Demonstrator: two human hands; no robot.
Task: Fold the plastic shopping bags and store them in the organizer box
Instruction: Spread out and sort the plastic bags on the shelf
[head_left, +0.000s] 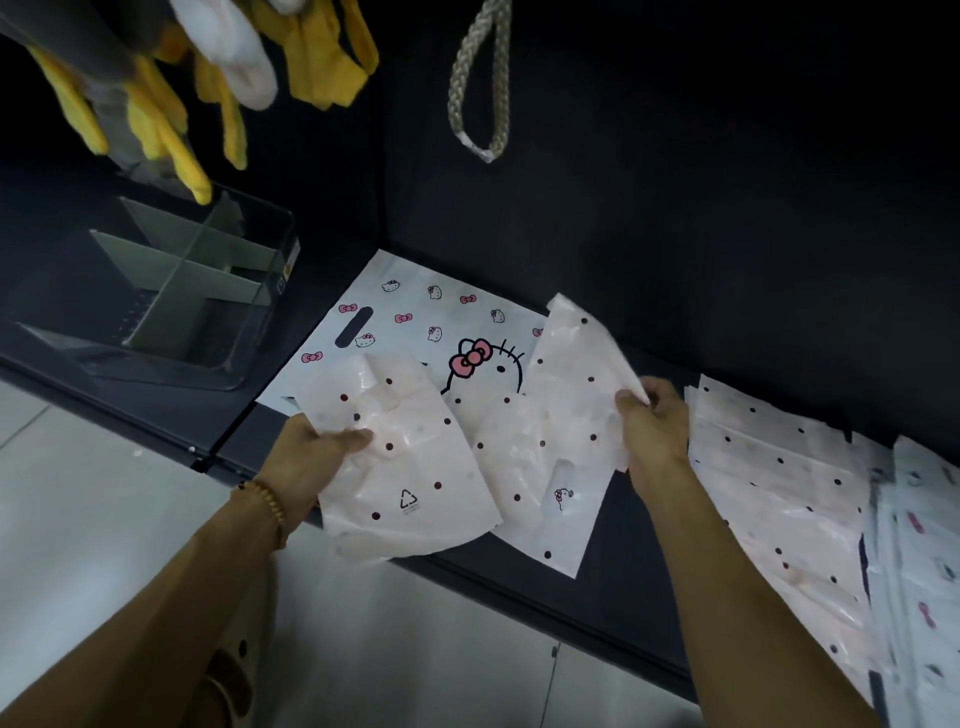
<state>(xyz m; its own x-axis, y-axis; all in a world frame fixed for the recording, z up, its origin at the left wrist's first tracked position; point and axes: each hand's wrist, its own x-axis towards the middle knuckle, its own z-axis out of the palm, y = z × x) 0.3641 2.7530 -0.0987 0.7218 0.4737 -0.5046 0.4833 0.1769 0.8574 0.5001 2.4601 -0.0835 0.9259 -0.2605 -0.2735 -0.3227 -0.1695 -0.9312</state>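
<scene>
Dotted bag (524, 441), pale pink plastic with dark spots, is held up over the front edge of the dark counter (623, 582) by both hands. The left hand (311, 457) grips its left part, thumb curled on top and fingers underneath, where a recycling triangle is printed. The right hand (652, 426) pinches the right edge, which stands lifted and bent upward. The middle of the bag sags between the 2 hands and looks creased there. A beaded bracelet (267, 506) sits on the left wrist.

Beneath and behind it a white cat bag (415, 322) with pink bows lies flat on the counter, its handle slot toward the left. To the right, well apart from the held bag, a stack of bags (789, 493) spreads along the counter. At the far left stands the clear organizer box (260, 332) with grey dividers. Yellow gloves (156, 119) hang above it, and a braided rope loop (480, 83) hangs further right.
</scene>
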